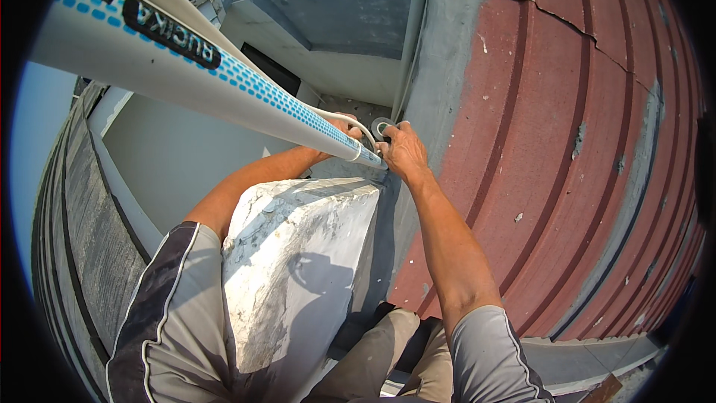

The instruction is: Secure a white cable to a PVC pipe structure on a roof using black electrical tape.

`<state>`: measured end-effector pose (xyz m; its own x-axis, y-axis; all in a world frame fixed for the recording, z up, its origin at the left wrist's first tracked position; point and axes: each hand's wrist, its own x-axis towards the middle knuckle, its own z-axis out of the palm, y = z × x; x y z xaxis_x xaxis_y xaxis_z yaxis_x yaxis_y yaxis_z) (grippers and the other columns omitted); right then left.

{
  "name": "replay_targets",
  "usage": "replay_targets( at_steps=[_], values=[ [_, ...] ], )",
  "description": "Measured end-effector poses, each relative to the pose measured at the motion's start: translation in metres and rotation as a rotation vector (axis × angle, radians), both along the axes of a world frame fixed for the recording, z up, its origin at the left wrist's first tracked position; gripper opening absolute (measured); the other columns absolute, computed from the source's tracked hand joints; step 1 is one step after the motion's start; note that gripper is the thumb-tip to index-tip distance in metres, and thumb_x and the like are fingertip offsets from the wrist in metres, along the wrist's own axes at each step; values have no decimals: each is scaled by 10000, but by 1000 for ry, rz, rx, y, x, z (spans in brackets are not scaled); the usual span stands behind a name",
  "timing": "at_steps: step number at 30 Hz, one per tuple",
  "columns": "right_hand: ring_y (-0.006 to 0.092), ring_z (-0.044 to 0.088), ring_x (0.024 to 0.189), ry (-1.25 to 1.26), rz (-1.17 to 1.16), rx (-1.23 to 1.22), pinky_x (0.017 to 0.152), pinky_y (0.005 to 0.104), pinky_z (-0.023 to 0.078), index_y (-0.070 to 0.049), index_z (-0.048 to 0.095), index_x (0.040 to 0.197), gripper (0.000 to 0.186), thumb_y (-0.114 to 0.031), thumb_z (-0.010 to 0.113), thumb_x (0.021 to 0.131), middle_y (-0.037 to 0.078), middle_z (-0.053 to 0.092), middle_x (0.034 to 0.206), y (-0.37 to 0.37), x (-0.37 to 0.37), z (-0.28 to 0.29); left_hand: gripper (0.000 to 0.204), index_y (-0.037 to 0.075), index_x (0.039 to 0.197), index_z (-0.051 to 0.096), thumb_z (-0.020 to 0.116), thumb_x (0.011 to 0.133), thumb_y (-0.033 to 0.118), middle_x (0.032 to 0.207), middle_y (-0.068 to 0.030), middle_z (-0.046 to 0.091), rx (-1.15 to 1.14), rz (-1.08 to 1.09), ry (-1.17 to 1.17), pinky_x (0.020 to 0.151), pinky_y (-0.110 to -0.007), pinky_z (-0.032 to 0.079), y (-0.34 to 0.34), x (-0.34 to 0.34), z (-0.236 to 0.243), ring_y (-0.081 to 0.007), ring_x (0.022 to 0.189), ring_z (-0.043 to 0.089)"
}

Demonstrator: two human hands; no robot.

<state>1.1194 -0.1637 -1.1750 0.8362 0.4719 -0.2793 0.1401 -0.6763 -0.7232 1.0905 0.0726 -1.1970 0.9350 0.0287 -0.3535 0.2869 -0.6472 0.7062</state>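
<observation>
A long white plastic pipe (246, 108) with a blue dotted pattern slants from the upper left down to the middle. A thin white cable (328, 113) runs along it and curves over near its lower end. My left hand (345, 126) is closed around the pipe close to that end, beside the cable; the pipe hides part of the hand. My right hand (403, 151) grips a roll of tape (382, 126), a dark ring with a pale core, just right of the pipe. Its fingertips are near the pipe's lower end.
Between my arms rises a rough white masonry block (298, 254). Red ribbed roofing (552, 142), cracked at the top, slopes away on the right beside a grey cement strip (451, 97). A narrow grey pipe (412, 37) runs along a wall ahead. Dark corrugated sheets (82, 246) lie at the left.
</observation>
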Motion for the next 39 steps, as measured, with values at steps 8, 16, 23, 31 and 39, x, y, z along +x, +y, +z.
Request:
replay_targets(
  at_steps=[8,16,23,31,39],
  values=[
    [368,642,1168,-9,5,19,982,483,546,-109,744,1215,341,-289,752,925,189,610,1191,0,-6,-1,266,-8,876,687,683,910,256,738,-151,676,73,-10,125,623,-382,529,-3,-1,4,-235,653,647],
    [361,619,1207,-68,76,-2,1009,472,532,-121,742,1236,352,-262,770,915,174,607,1280,3,-1,6,405,16,861,659,742,898,410,657,-58,608,-87,-20,-24,535,-341,460,14,-12,-4,-125,586,543],
    [330,636,1164,-161,122,-23,966,461,558,-143,750,1220,325,-233,769,908,149,618,1221,6,-1,1,224,33,1017,689,726,891,215,817,-114,651,134,-63,93,696,-414,513,6,-20,17,-218,721,617],
    [304,657,1131,-312,302,-139,917,442,553,-159,763,1173,267,-134,647,934,142,640,1225,-4,-8,-15,238,30,1025,695,737,881,214,828,-114,659,20,-313,126,701,-405,518,-4,-26,33,-215,736,623],
    [291,637,1136,-446,297,-155,984,443,515,-147,756,1170,264,-130,636,935,135,640,1177,-17,-10,-22,252,28,1034,701,749,871,214,839,-113,667,-33,-430,147,705,-396,523,-10,-23,40,-212,751,629]
  ],
)
